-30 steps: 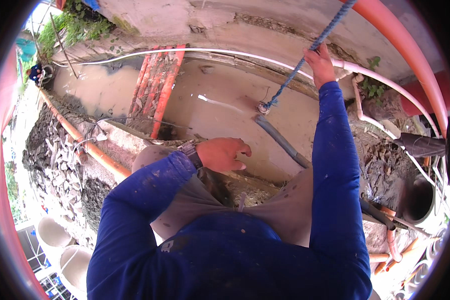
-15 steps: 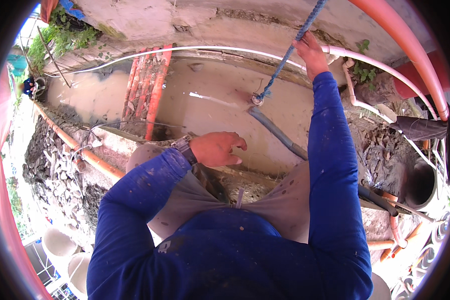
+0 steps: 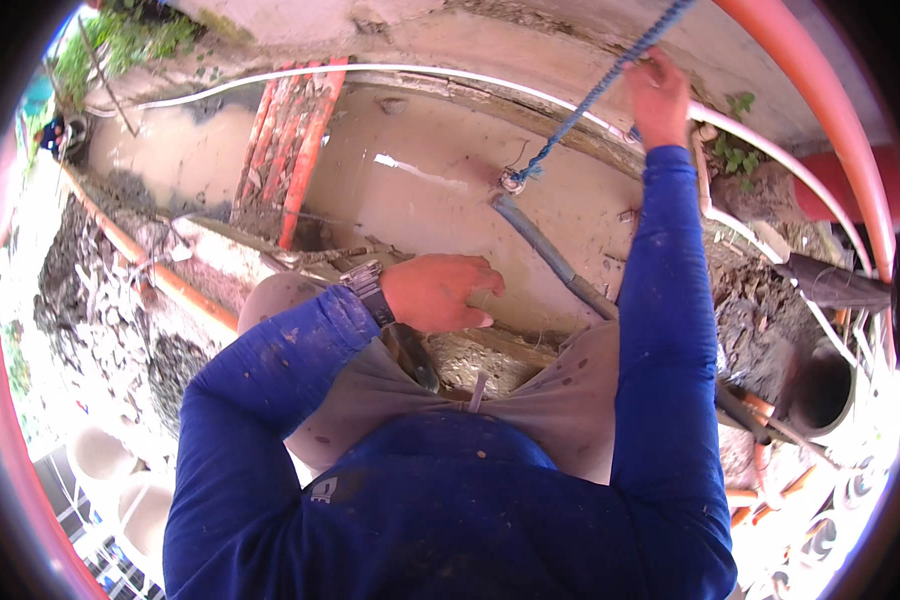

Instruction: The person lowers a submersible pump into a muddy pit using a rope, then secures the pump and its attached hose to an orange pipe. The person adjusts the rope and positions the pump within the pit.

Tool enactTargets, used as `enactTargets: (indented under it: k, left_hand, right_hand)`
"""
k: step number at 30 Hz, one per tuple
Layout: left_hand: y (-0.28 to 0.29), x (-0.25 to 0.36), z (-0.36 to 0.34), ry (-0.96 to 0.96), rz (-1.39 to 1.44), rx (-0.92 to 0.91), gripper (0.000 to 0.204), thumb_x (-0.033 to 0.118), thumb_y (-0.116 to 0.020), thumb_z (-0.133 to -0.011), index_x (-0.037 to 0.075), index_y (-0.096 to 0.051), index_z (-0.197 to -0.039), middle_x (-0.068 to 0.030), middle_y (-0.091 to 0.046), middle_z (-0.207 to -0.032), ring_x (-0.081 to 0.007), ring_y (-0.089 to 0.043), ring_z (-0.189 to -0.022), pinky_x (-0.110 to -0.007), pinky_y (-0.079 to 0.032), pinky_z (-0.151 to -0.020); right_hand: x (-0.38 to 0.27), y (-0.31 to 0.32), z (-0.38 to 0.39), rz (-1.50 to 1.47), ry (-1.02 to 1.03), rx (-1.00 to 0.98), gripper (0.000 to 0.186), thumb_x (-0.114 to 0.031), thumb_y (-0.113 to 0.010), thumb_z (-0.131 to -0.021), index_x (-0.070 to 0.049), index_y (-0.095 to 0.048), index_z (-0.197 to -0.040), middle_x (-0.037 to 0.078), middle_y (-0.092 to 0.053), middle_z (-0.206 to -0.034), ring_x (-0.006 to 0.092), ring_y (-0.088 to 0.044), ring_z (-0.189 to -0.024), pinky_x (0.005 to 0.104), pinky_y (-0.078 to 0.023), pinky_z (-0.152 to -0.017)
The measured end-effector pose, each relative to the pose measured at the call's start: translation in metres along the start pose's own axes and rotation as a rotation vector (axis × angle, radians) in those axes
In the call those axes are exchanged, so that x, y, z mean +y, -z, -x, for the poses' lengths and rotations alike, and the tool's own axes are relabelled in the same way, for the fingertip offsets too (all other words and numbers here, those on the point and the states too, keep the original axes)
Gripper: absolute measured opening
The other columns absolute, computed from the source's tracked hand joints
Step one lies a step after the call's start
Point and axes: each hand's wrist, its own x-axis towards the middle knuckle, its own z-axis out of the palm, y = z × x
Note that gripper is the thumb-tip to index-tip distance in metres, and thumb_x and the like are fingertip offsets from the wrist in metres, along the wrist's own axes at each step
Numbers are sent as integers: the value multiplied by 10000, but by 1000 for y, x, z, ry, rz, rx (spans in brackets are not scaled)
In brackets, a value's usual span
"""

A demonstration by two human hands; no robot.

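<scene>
A taut blue rope slants from the upper right down to a knotted end near a grey pipe, which lies partly in muddy water. My right hand is stretched far forward, its curled fingers closed at the rope's upper part; the palm side is hidden. My left hand, with a dark watch on the wrist, hovers over the near edge of the water by my left knee. Its fingers are loosely bent, the thumb apart, and nothing is in it.
Muddy orange pipes cross the trench on the left. A thin white pipe runs along the far wall, and a thick orange pipe curves at the right. Rubble lies at left. Another person is at the far left.
My right hand has moved up and to the right, its fingers more curled, and the rope's upper part has shifted right. My left hand stays nearly in place. The view has tilted slightly.
</scene>
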Motion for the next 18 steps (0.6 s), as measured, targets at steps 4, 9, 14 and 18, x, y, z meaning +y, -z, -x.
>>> enactTargets:
  k: [4, 9, 14, 18]
  left_hand:
    - [0, 36, 4, -13, 127, 61, 404, 244, -682, -868, 24, -603, -1198, -143, -607, -1167, -357, -613, -1041, -452, -494, -896]
    - [-10, 78, 24, -45, 101, 184, 408, 234, -703, -844, 35, -608, -1187, -135, -612, -1158, -356, -616, -1046, -454, -498, -900]
    - [-22, 111, 38, -23, 106, 272, 413, 219, -716, -828, 45, -606, -1186, -131, -612, -1156, -350, -617, -1041, -450, -500, -906]
    - [-34, 125, 46, 15, 106, 328, 411, 216, -717, -824, 48, -605, -1182, -130, -610, -1150, -347, -618, -1035, -452, -498, -911]
  right_hand:
    - [-53, 67, -35, 205, 384, 268, 379, -230, -758, -818, -89, -710, -1167, 163, -670, -1136, 269, -650, -1029, 402, -509, -908]
    - [-99, 143, -127, 558, 715, 539, 317, -327, -707, -831, -176, -755, -1106, 97, -698, -1146, 298, -579, -1147, 409, -450, -1002]
    - [-75, 161, -201, 664, 420, 128, 433, -467, -599, -896, -188, -722, -1204, 116, -693, -1221, 313, -590, -1210, 391, -438, -1030]
    - [-70, 162, -228, 623, 282, -70, 505, -498, -528, -937, -143, -675, -1263, 164, -639, -1305, 327, -588, -1235, 384, -432, -1041]
